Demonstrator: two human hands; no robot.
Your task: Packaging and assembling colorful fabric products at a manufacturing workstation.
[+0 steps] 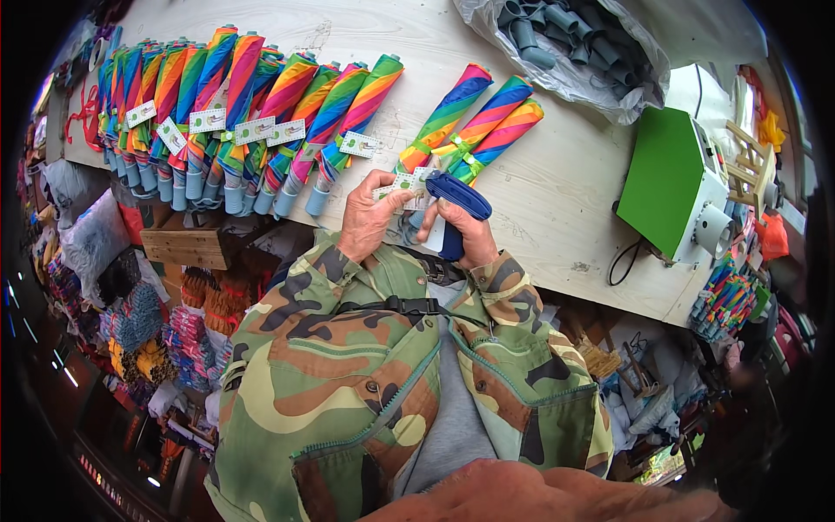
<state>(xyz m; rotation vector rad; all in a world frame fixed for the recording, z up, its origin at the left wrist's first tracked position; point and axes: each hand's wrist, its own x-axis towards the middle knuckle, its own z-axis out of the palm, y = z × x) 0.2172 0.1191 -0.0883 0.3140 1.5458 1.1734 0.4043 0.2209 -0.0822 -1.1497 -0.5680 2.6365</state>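
Note:
My left hand (369,217) pinches a small white tag (403,183) with green print, beside the handles of the nearest umbrellas. In my right hand (467,233) is a dark blue stapler (459,197), its front end close to the tag. Three folded rainbow umbrellas (483,130) lie just beyond my hands, their grey handles partly hidden behind my fingers. Light green ties wrap around them. Further left is a row of several more folded rainbow umbrellas (287,91), many with a white tag (359,144) hanging from them.
A clear plastic bag (639,52) of grey plastic handles (557,30) lies at the far side of the pale table (557,209). To the right stands a green and white machine (665,178) with a black cable. Bundled umbrellas (731,300) sit beyond the table's right edge.

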